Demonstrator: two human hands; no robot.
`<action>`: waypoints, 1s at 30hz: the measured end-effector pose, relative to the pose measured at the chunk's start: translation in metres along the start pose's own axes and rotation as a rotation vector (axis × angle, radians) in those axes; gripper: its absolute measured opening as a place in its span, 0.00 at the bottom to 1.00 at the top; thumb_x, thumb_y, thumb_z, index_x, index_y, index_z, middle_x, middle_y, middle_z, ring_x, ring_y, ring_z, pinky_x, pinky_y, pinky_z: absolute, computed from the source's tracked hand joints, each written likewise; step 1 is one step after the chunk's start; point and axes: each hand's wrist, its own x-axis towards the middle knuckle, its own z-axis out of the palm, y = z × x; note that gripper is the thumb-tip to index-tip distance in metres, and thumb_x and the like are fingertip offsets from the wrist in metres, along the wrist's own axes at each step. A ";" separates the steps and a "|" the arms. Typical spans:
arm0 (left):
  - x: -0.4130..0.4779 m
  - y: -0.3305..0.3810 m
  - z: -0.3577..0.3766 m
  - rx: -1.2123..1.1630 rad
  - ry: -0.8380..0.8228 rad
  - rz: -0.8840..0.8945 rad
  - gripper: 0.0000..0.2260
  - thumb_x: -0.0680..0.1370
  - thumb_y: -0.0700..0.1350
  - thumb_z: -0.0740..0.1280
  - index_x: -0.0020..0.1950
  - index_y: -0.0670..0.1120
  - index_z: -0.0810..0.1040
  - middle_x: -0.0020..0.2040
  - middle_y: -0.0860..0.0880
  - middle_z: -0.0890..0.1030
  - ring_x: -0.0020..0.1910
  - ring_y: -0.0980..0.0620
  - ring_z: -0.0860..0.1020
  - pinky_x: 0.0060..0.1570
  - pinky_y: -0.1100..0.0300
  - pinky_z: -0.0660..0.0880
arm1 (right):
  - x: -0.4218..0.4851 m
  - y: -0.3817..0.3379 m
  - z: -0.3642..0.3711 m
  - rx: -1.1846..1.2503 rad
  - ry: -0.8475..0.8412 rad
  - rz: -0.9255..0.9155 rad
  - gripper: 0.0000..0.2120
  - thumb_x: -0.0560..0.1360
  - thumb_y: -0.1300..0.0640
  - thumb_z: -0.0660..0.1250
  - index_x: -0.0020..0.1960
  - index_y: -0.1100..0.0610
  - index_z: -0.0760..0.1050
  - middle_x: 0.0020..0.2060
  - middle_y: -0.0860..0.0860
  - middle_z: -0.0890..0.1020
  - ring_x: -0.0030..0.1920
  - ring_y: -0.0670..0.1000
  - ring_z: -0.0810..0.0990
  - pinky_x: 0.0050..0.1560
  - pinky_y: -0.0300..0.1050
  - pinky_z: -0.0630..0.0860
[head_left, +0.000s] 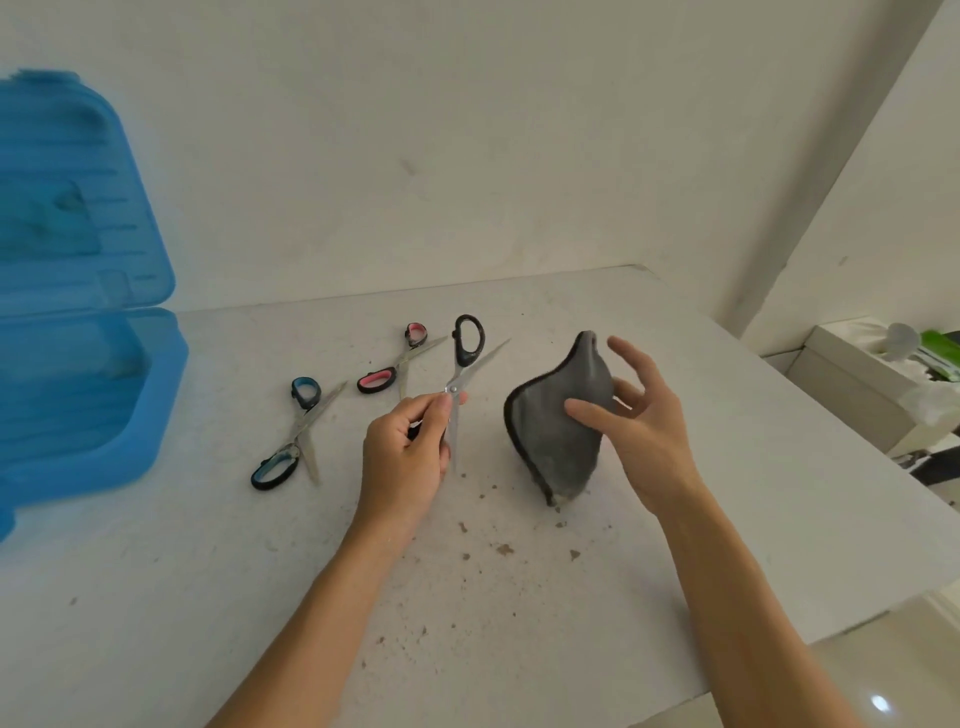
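While upright, scissors (460, 371) in left hand (405, 457)

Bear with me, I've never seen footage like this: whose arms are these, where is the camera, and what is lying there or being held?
No machine here: these are a person's two bare arms, filmed by one wide-angle camera worn on their head, looking forward and down. The left hand pinches black-handled scissors near the pivot, blades open. The right hand holds a grey pouch with a dark edge upright, thumb in front, fingers behind. On the white table lie two more open pairs, blue-handled scissors and pink-handled scissors. An open blue plastic case sits at the left.
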 end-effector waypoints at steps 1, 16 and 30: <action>0.000 0.000 0.000 -0.005 0.007 -0.001 0.12 0.85 0.49 0.63 0.56 0.52 0.87 0.28 0.49 0.70 0.25 0.57 0.64 0.25 0.63 0.64 | -0.002 -0.001 0.001 -0.021 0.012 -0.002 0.35 0.71 0.65 0.79 0.71 0.45 0.70 0.51 0.53 0.88 0.51 0.52 0.87 0.46 0.48 0.84; 0.002 -0.006 0.012 0.109 0.017 0.056 0.11 0.83 0.51 0.65 0.49 0.51 0.86 0.37 0.43 0.76 0.30 0.54 0.68 0.33 0.55 0.67 | 0.005 -0.009 0.030 -0.770 0.172 -0.459 0.06 0.69 0.56 0.79 0.43 0.53 0.83 0.49 0.47 0.77 0.50 0.47 0.74 0.47 0.24 0.66; 0.007 -0.010 0.007 0.082 0.044 0.045 0.10 0.84 0.51 0.64 0.52 0.56 0.85 0.26 0.59 0.71 0.26 0.58 0.65 0.30 0.60 0.64 | 0.017 0.000 0.020 -0.720 -0.255 -0.185 0.12 0.69 0.54 0.59 0.51 0.51 0.62 0.40 0.54 0.73 0.38 0.51 0.69 0.38 0.46 0.65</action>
